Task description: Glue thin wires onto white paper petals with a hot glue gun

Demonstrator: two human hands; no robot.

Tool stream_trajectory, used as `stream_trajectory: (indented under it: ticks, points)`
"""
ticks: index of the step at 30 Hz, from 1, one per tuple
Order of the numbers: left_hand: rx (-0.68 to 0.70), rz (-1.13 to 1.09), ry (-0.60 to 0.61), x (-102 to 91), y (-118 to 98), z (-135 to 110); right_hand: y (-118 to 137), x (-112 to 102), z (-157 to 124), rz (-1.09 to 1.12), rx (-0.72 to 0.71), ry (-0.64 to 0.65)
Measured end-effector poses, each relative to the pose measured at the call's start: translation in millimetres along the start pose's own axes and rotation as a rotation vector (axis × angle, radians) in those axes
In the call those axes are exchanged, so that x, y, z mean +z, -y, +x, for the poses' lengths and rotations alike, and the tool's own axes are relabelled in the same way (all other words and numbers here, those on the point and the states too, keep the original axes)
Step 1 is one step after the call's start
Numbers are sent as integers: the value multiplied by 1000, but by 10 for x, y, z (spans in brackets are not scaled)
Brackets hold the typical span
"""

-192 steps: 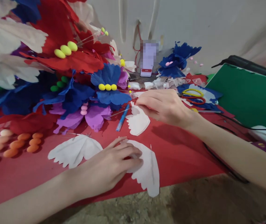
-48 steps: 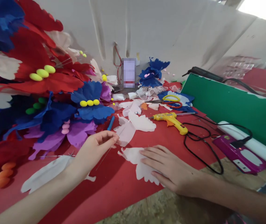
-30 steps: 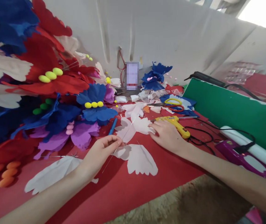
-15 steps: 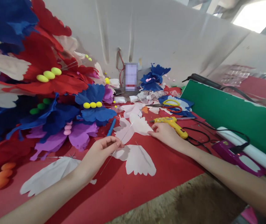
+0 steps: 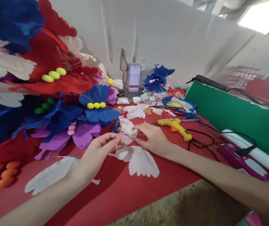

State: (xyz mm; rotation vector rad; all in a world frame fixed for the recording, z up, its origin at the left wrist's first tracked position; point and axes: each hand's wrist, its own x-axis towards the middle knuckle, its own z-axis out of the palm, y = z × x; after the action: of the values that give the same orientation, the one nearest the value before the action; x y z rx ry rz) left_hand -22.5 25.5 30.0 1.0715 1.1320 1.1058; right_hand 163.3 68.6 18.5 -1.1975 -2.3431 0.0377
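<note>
Between the thumb and fingers of my left hand (image 5: 101, 149) is a thin wire (image 5: 105, 164), slanting across a white butterfly-shaped cutout (image 5: 125, 125). My right hand (image 5: 152, 138) pinches the right wing of that cutout, which is folded over to the left across the wire. Just in front, a second white butterfly cutout (image 5: 144, 161) lies flat on the red tabletop (image 5: 129, 194). Left of my left wrist rests another white wing piece (image 5: 52, 172), partly under my forearm. A blue stick-like tool (image 5: 115, 126) lies just beyond my left hand.
Red, blue, purple and white butterflies (image 5: 54, 56) with bead-like bodies crowd the left. A yellow glue gun (image 5: 177, 126), its black cord (image 5: 202, 133) and scissors (image 5: 178, 110) lie to the right. A green board (image 5: 233, 106) and purple power strip (image 5: 245, 161) stand farther right.
My right hand has moved left and brought the cutout's right wing over onto the wire. My left hand has stayed nearly in place, still pinching the wire.
</note>
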Motion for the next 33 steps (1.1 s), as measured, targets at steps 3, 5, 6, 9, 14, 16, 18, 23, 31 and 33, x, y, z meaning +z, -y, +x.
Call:
stream_trajectory:
  ticks: [3, 5, 6, 9, 14, 16, 18, 23, 31, 33]
  points:
    - [12, 4, -9, -27, -23, 8, -38, 26, 16, 67, -118, -20]
    - [18, 16, -27, -47, -50, 13, -92, 43, 27, 84, -159, -30]
    - [20, 17, -37, -54, -66, 15, -122, 55, 33, 87, -178, -28]
    - [20, -7, -60, -58, -102, 23, -193, 104, 65, 81, -241, -1]
    - [4, -67, -69, -31, -96, 32, -194, 161, 227, -5, -334, 71]
    - [12, -99, -85, -24, -81, 29, -160, 185, 343, -66, -366, 113]
    - [10, -137, -93, -22, -62, 26, -121, 222, 476, -135, -390, 165]
    - [-17, -187, -62, -33, -11, 42, -47, 304, 794, -292, -429, 286]
    - [-35, -168, -53, -21, -23, 37, -29, 324, 1140, -435, -444, 395]
    - [-35, -156, -51, -15, -34, 25, -32, 278, 1163, -453, -424, 398]
